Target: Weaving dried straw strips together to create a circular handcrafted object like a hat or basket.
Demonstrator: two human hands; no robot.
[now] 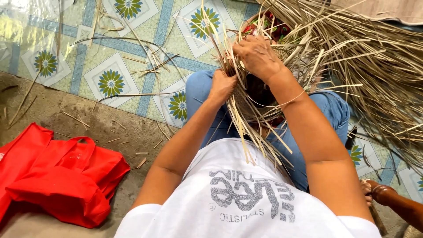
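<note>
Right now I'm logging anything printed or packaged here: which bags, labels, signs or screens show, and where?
Red bag: soft fabric with loop handles, slumped on the bare floor at lower left.
Shirt print: grey lettering on the white shirt, bottom centre.
No signs or screens.

A bag [57,180] lies left of the person's lap, straw strips [379,66] right.

A floor mat [94,66] with blue bands and green flower tiles covers the upper floor; bare grey concrete floor [53,117] lies below it. Loose dry straw strips [145,61] are scattered over both. A red cloth bag [61,176] rests on the concrete at lower left.
</note>
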